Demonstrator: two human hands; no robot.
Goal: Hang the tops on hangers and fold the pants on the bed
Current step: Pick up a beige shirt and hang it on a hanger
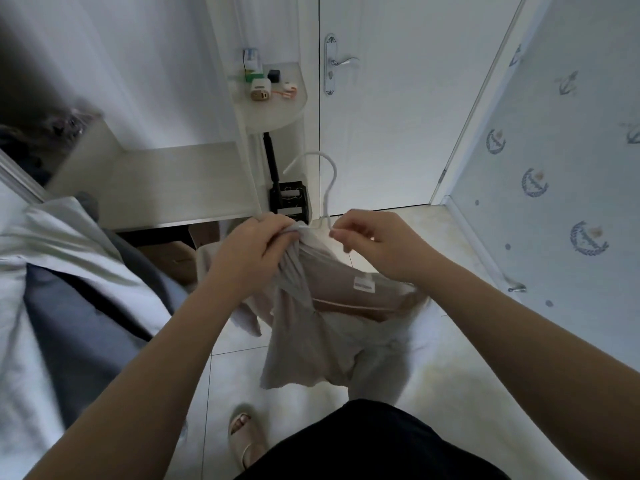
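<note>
Head view: you are partway through the first half of the job. One top is going onto its hanger and is not yet seated. The thin beige knit top with a white sewn-in label [322, 341] hangs in the air between your arms, over the pale tiled floor [450, 358] and just off the near edge of the bed [52, 244].

Your left hand [258, 244] has its fingers curled round a bunched fold of the top near the neckline and holds it at the base of the hook. Your right hand [375, 242] pinches the slim white hanger [330, 195] between thumb and forefinger just below its hook, the other fingers loosely curled.

The hook stands clear above the fabric. The hanger's arms are hidden inside the top, so you cannot tell whether either shoulder sits properly.

The top looks soft, limp and light. It is gathered in pleats under your left hand and its hem hangs free and uneven.

No hung top shows anywhere. A dark blue-grey cloth [79, 323] lies rumpled on the bed. Whether it is the pants you cannot tell, and nothing there looks folded. By my reading, most of the task remains.
</note>
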